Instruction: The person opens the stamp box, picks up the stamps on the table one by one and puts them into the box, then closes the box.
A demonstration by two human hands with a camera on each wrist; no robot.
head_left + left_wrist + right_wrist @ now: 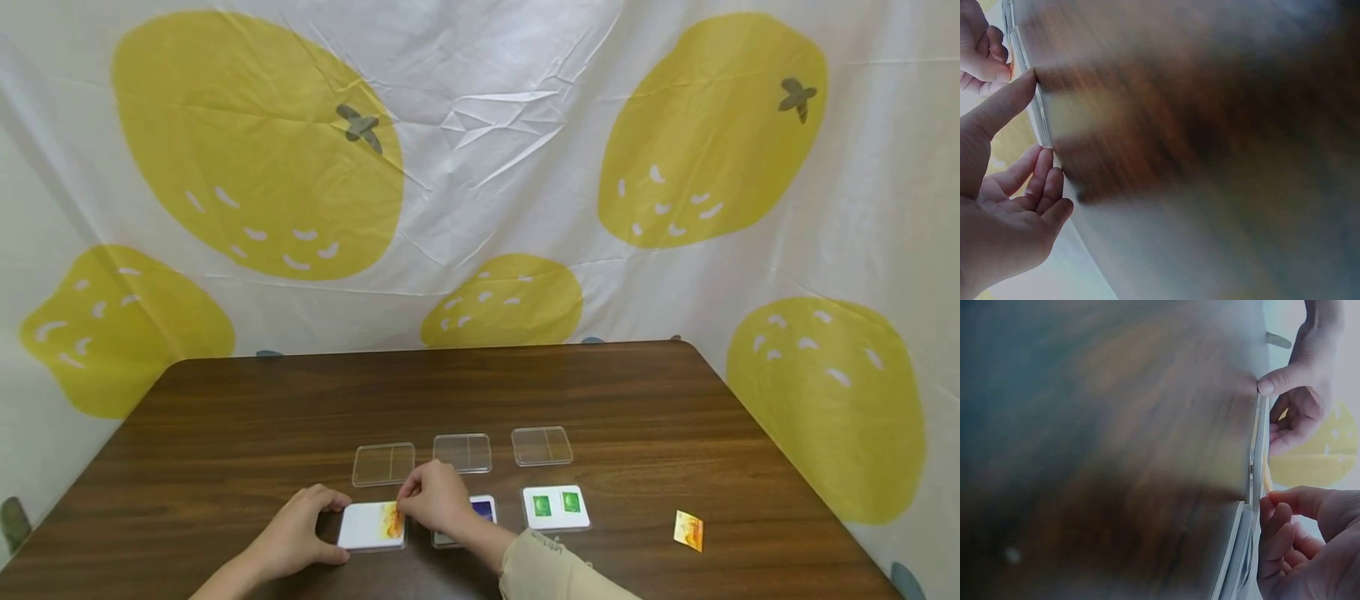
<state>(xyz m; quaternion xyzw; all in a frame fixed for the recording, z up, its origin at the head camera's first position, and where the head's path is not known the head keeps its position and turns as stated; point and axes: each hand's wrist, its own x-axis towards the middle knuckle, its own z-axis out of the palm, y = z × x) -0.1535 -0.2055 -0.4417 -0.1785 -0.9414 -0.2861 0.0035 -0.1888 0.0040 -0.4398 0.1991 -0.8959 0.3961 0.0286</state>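
Note:
A flat white plastic case [358, 527] lies near the front of the table. My left hand [294, 533] holds its left side, thumb at the near corner and fingers at the far one. In the left wrist view, thumb and fingertips touch the case's edge [1040, 119]. My right hand [441, 498] pinches the edge of a small orange-and-yellow picture square [389, 522] on the case's right half. Partly hidden under the right hand and wrist is a second case with a dark blue picture [483, 507]. In the right wrist view, only the orange edge [1266, 478] shows.
A white case [557, 521] with two green picture squares [571, 502] stands to the right. Behind the cases lie three clear plastic lids [373, 465]. One loose orange picture square [688, 531] rests farther right on the wooden table [637, 392]. A lemon-print cloth [510, 208] hangs behind.

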